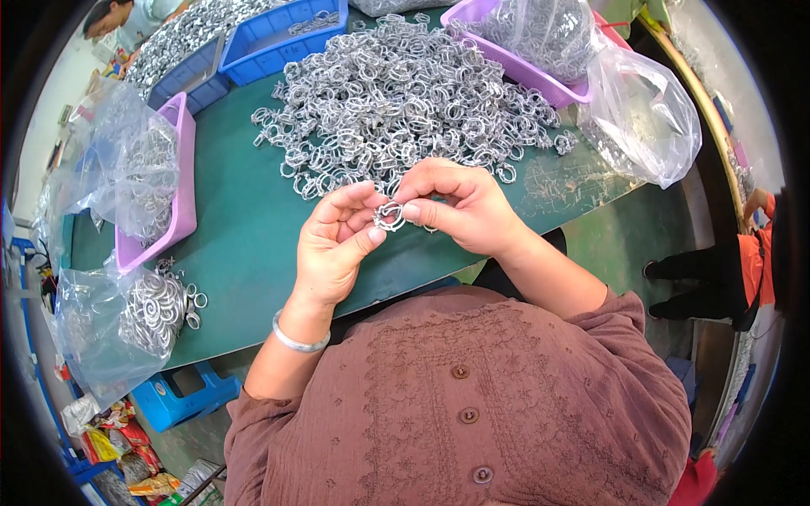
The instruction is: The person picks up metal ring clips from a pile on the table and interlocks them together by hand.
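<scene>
Between my two hands, just above the near edge of the green table, is a small silver metal ring piece [390, 218]. My left hand [336, 236] pinches it from the left with thumb and fingers. From the right, my right hand [460, 207] grips with thumb and index finger at the same piece; a bit of silver metal shows below its thumb, and I cannot tell whether that is a second ring. Directly beyond my hands spreads a large heap of similar silver rings [396, 101].
A purple tray [187, 169] with a bag of rings stands left; another purple tray [540, 80] is at back right beside a clear bag [645, 118]. A blue bin [270, 55] stands behind the heap. Loose rings [160, 312] lie lower left, above a blue stool [181, 396]. People are nearby.
</scene>
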The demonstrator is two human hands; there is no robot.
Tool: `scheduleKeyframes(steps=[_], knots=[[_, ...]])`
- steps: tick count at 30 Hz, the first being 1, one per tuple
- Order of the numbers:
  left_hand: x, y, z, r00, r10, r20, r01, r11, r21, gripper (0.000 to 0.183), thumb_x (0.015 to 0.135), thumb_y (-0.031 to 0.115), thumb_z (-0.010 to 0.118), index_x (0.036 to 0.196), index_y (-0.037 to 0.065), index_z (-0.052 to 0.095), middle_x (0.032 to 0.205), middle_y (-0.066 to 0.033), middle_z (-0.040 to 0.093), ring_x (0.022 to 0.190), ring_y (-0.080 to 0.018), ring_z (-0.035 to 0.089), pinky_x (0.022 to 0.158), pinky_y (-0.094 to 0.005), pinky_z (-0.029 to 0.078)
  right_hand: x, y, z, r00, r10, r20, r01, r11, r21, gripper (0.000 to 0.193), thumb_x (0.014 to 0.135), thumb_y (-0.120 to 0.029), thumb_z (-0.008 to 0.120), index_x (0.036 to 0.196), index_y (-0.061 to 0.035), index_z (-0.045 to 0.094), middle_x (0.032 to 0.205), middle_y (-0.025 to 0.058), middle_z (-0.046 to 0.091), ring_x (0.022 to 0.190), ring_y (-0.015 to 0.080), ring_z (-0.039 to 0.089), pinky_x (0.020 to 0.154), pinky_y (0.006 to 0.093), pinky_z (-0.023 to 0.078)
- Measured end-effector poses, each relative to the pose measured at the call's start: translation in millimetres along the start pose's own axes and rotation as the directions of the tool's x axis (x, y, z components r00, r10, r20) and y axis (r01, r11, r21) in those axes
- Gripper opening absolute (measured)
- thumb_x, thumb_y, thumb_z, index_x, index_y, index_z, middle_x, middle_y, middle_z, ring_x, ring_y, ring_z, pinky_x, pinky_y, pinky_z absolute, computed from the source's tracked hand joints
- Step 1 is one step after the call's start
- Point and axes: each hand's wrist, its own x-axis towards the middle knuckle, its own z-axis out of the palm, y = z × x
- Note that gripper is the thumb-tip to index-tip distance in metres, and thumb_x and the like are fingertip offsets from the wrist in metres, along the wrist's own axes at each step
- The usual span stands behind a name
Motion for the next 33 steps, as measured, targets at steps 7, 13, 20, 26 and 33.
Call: scheduleKeyframes(steps=[7,13,20,26,33], knots=[[2,-5,-3,0.992,-0.118,0.048,0.124,0.981,-0.15,0.043,0.074,-0.008,0.057,0.115,0.001,0.045,0.104,-0.01,0.054,0.096,-0.0172,0.054,0.085,-0.0294,0.045,-3,3,-3,0.998,0.057,0.028,-0.061,0.984,0.165,0.006,0.078,-0.006,0.059,0.082,-0.0012,0.061,0.079,0.0028,0.056,0.072,0.0085,0.052,0.064,0.0211,0.041],[3,-5,4,0.961,-0.273,0.033,0.272,0.924,-0.27,0.039,0.077,-0.003,0.057,0.114,0.004,0.046,0.105,-0.0094,0.054,0.097,-0.0175,0.054,0.085,-0.0293,0.046,-6,4,-5,0.996,0.088,0.025,-0.091,0.976,0.196,0.006,0.079,-0.005,0.058,0.082,-0.0011,0.061,0.08,0.002,0.056,0.072,0.007,0.052,0.064,0.0203,0.041],[5,-6,10,0.938,-0.341,0.054,0.341,0.887,-0.312,0.034,0.079,-0.001,0.055,0.112,0.004,0.048,0.103,-0.0091,0.056,0.094,-0.0176,0.055,0.084,-0.0288,0.047,-10,3,-11,0.999,0.046,0.018,-0.048,0.986,0.157,0.006,0.078,-0.005,0.058,0.082,-0.0011,0.061,0.078,0.0017,0.056,0.072,0.0072,0.053,0.064,0.0205,0.042],[8,-5,19,0.912,-0.406,0.05,0.399,0.857,-0.325,0.034,0.079,-0.002,0.053,0.112,0.001,0.047,0.102,-0.0119,0.056,0.093,-0.0206,0.057,0.082,-0.0289,0.049,-16,2,-15,0.992,0.129,-0.005,-0.125,0.97,0.21,0.006,0.079,-0.006,0.058,0.081,-0.0011,0.061,0.077,0.0017,0.057,0.071,0.0063,0.053,0.062,0.0206,0.043],[11,-7,32,0.907,-0.414,0.074,0.414,0.85,-0.325,0.025,0.082,0.0,0.051,0.107,0.001,0.051,0.099,-0.0121,0.058,0.09,-0.0211,0.059,0.079,-0.0289,0.05,-23,0,-22,0.985,0.17,-0.019,-0.157,0.944,0.292,0.008,0.081,-0.007,0.057,0.081,0.0,0.06,0.074,0.0015,0.059,0.066,0.0057,0.053,0.06,0.0198,0.043]])
